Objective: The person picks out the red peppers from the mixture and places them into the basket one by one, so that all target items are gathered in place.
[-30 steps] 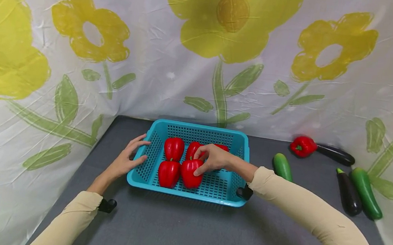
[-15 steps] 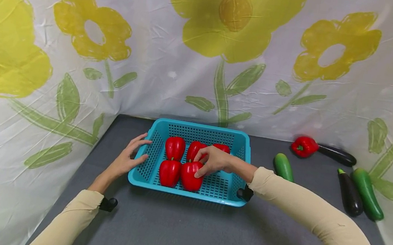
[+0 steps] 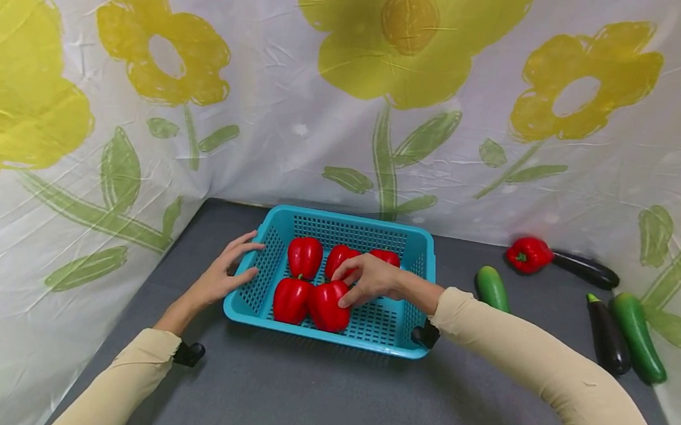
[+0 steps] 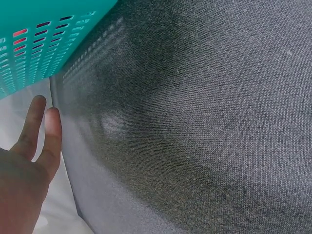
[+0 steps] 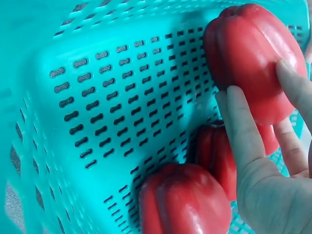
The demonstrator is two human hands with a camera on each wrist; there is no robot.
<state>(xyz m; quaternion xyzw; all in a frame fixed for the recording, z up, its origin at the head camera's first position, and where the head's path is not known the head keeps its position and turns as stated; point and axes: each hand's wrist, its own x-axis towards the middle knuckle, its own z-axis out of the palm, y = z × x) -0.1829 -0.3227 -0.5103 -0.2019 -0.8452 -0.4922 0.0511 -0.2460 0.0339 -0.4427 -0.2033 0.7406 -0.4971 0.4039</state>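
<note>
Inside a turquoise perforated basket, my right hand holds a red bell pepper at the front, thumb on one side and fingers on the other. The right wrist view shows that pepper between the fingertips, with two more peppers near it. A second front pepper leans against the held one. Behind them sit a left pepper, a middle one and a right one. My left hand is spread at the basket's left rim; whether it touches is unclear.
On the dark grey table, right of the basket, lie a cucumber, a red bell pepper and an eggplant. Farther right are another eggplant and cucumber. A flowered cloth hangs behind.
The pepper in my right hand has tilted and shifted slightly left, and the front-left pepper has shifted left with it. The left hand stays by the rim.
</note>
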